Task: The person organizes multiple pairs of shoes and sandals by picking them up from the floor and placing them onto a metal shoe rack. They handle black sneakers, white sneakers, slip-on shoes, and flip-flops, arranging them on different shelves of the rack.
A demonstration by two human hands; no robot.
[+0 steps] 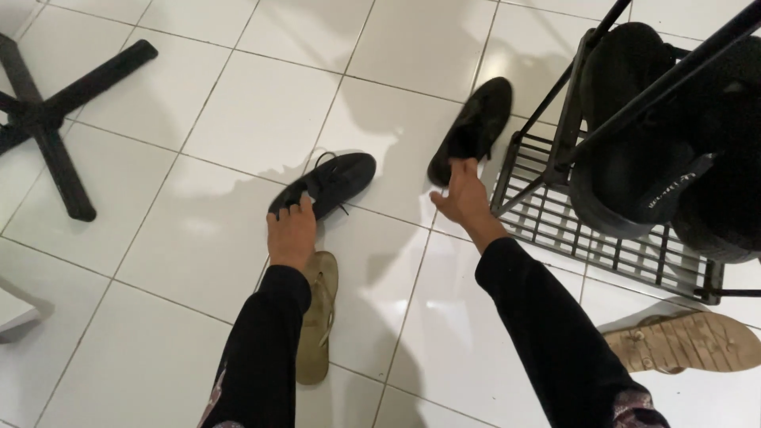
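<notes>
Both hands clasp shoe heels. Left hand (291, 232) fingers curled over heel rim of laced black shoe (329, 182), shoe on white tile floor (198, 238), toe pointing away. Right hand (464, 196) pinches heel of second black shoe (473, 127), toe aimed up and away; whether sole rests on floor or is lifted, hard to tell.

Nearest: tan sandal (317, 317) under left forearm, its mate (686, 341) at right. Farther: black wire rack (602, 230) just right of right hand, holding dark shoes. Far left: black chair base (47, 119).
</notes>
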